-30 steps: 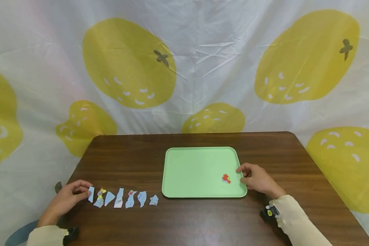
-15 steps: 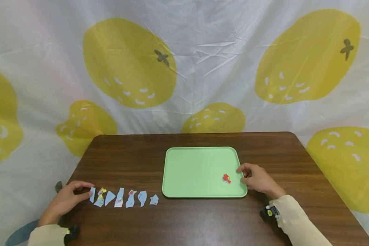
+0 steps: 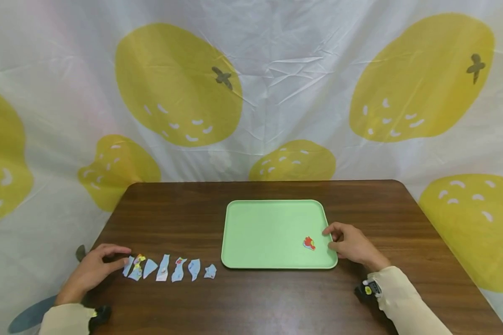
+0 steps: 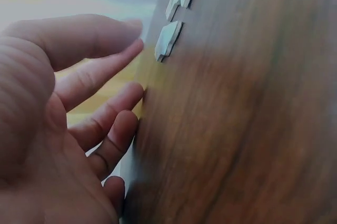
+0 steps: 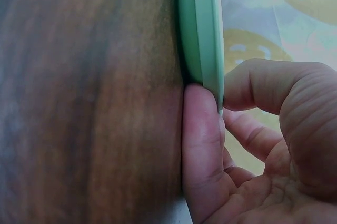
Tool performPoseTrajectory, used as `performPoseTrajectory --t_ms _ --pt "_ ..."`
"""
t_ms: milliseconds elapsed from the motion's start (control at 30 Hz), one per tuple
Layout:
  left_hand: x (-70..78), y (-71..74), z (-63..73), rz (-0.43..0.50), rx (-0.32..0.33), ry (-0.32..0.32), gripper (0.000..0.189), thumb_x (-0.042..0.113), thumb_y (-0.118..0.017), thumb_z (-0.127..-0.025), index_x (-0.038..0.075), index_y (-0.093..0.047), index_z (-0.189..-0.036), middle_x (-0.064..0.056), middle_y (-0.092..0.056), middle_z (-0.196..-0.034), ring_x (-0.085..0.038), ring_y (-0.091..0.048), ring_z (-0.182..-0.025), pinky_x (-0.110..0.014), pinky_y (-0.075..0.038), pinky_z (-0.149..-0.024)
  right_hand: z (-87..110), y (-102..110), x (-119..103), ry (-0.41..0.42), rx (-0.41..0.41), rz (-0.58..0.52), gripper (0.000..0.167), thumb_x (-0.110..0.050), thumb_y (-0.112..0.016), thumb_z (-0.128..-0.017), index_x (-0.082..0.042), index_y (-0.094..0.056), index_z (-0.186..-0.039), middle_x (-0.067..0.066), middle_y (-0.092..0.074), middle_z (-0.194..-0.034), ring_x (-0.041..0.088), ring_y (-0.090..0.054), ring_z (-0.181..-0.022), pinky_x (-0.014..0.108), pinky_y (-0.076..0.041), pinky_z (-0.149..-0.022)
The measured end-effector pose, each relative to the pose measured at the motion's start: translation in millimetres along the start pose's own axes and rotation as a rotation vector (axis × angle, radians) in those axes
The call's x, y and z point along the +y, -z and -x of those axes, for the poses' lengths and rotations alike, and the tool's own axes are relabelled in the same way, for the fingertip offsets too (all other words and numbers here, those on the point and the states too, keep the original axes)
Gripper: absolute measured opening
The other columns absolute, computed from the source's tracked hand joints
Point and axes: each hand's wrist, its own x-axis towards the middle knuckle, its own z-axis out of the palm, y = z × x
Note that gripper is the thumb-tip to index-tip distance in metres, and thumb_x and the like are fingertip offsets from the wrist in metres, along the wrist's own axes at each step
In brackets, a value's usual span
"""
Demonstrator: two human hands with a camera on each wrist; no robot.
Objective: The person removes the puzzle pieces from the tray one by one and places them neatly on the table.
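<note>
In the head view, my left hand (image 3: 90, 271) reaches over the table's left side, thumb and fingers apart. Its fingertips are right at the leftmost light-blue jigsaw-like piece (image 3: 127, 266), which leans beside a piece with a yellow figure (image 3: 137, 267). From the left wrist, the fingers (image 4: 87, 79) look relaxed, with a pale piece (image 4: 168, 39) just past the tips. A green tray (image 3: 272, 223) lies flat, a small red-and-yellow piece (image 3: 309, 243) on its right part. My right hand (image 3: 352, 244) pinches the tray's right rim between thumb and finger, as the right wrist view shows around the rim (image 5: 202, 29).
Several more pale-blue pieces stand in a row toward the tray, among them a triangular one (image 3: 149, 267) and a small star-like one (image 3: 210, 271). All lie on a dark wooden table (image 3: 251, 302). Behind it hangs a white cloth (image 3: 293, 88) with yellow fruit prints.
My left hand has edged to the right, and the leftmost piece has shifted right and turned slantwise, up against the yellow-figure piece. The right hand and tray have stayed in place.
</note>
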Motion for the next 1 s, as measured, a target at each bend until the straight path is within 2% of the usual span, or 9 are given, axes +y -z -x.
performPoseTrajectory --t_ms 100,200,467,533,733,867,1000 --pt "3.4 0.2 1.0 0.013 0.014 -0.003 0.047 0.038 -0.08 -0.095 0.006 -0.073 -0.129 -0.025 -0.06 -0.139 -0.044 -0.055 -0.127 -0.054 -0.046 -0.097 -0.3 0 0 0.001 -0.003 0.002 0.029 0.001 -0.07 -0.087 -0.005 -0.07 -0.116 0.009 -0.057 -0.096 0.019 -0.057 -0.079 0.03 -0.056 -0.057" --pt "8.9 0.4 1.5 0.03 0.023 0.003 0.05 0.039 -0.079 -0.096 0.006 -0.071 -0.132 -0.024 -0.061 -0.139 -0.039 -0.057 -0.123 -0.045 -0.045 -0.092 -0.6 0 0 0.001 -0.004 0.006 0.029 0.001 -0.07 -0.087 -0.005 -0.07 -0.116 0.009 -0.057 -0.096 0.019 -0.057 -0.079 0.03 -0.056 -0.056" --pt "24.2 -2.1 -4.3 0.066 0.016 0.005 0.056 0.044 -0.077 -0.097 0.008 -0.066 -0.138 -0.022 -0.062 -0.142 -0.041 -0.057 -0.128 -0.058 -0.046 -0.099 -1.2 0 0 0.006 -0.004 0.018 0.03 0.001 -0.071 -0.087 -0.004 -0.07 -0.116 0.01 -0.057 -0.095 0.019 -0.058 -0.077 0.03 -0.056 -0.056" --pt "28.2 -2.7 -6.3 0.074 0.015 -0.003 0.056 0.044 -0.076 -0.098 0.009 -0.065 -0.14 -0.021 -0.063 -0.142 -0.039 -0.058 -0.128 -0.055 -0.048 -0.098 -1.3 0 0 0.007 -0.005 0.023 0.029 0.001 -0.071 -0.087 -0.005 -0.07 -0.116 0.009 -0.058 -0.095 0.019 -0.058 -0.078 0.03 -0.056 -0.056" --pt "43.5 -4.4 -9.9 0.119 0.013 -0.046 0.054 0.039 -0.076 -0.099 0.009 -0.064 -0.141 -0.018 -0.068 -0.138 -0.033 -0.064 -0.122 -0.034 -0.051 -0.087 -2.4 0 0 0.014 -0.009 0.02 0.029 0.001 -0.071 -0.087 -0.005 -0.07 -0.116 0.009 -0.058 -0.095 0.019 -0.058 -0.077 0.03 -0.056 -0.056" --pt "56.7 -5.7 -13.1 0.171 -0.007 -0.092 0.051 0.033 -0.076 -0.1 0.009 -0.063 -0.142 -0.018 -0.067 -0.139 -0.033 -0.063 -0.123 -0.031 -0.052 -0.087 -3.1 1 2 0.008 -0.013 0.026 0.029 0.001 -0.07 -0.088 -0.005 -0.07 -0.116 0.01 -0.057 -0.095 0.019 -0.058 -0.077 0.03 -0.056 -0.056" --pt "69.6 -10.1 -17.3 0.213 -0.037 -0.111 0.05 0.034 -0.075 -0.1 0.01 -0.063 -0.143 -0.017 -0.065 -0.142 -0.034 -0.059 -0.126 -0.033 -0.052 -0.086 -4.3 1 2 -0.002 -0.021 0.039 0.028 0.0 -0.071 -0.089 -0.006 -0.07 -0.117 0.01 -0.057 -0.096 0.02 -0.057 -0.078 0.03 -0.056 -0.057"
